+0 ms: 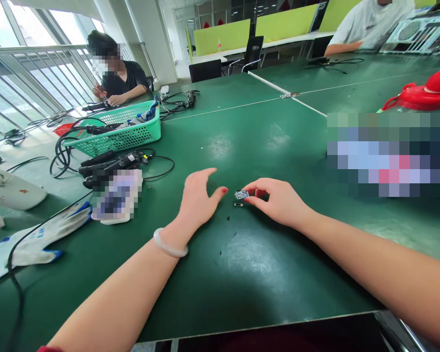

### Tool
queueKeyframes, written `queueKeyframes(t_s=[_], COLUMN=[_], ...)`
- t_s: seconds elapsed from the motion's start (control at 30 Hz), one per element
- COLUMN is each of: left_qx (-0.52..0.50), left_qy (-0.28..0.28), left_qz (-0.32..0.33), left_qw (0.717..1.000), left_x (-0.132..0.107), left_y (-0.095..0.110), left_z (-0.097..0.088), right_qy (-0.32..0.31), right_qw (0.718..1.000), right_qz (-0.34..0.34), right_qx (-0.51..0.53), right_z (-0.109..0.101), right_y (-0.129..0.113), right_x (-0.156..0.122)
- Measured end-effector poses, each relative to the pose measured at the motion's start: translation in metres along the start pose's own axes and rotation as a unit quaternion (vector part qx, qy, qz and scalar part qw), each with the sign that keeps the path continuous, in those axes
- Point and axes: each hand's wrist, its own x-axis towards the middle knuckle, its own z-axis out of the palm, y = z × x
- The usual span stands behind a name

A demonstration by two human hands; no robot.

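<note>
Between the thumb and fingers of my right hand (275, 198) is a small circuit board (241, 194), blue and silver, held just over the green table (256, 298). Right below it a tiny metal-edged part (238, 205) lies on the tabletop. My left hand (200, 195) is open, thumb and index finger apart, with nothing between them; a pale bangle (170, 243) circles that wrist. A few tiny dark bits (228, 218) are scattered on the table between my forearms.
On the left are a green plastic basket (121, 132) with cables, black corded tools (113, 164), a blurred phone-like object (118, 198) and a white-and-blue glove (47, 234). A red object (425, 93) lies at right. Two people (119, 80) sit across the table.
</note>
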Motion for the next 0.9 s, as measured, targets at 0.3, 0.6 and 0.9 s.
queueKeyframes(t_s=[0.3,0.6,0.9], left_qx=[0.208,0.099,-0.338], left_qy=[-0.007,-0.057,-0.176], left_qz=[-0.31,-0.162,-0.047], left_qw=[0.927,0.98,0.923], left_x=[0.022,0.001,-0.013], left_y=[-0.067,-0.024,0.014], left_z=[-0.02,-0.004,0.001], right_qy=[-0.001,0.003,0.001], right_qw=[0.999,0.999,0.999], right_qz=[0.038,0.038,0.029], right_qx=[0.017,0.017,0.013], right_z=[-0.002,-0.002,0.0], right_y=[0.002,0.004,0.004], right_x=[0.001,0.001,0.002])
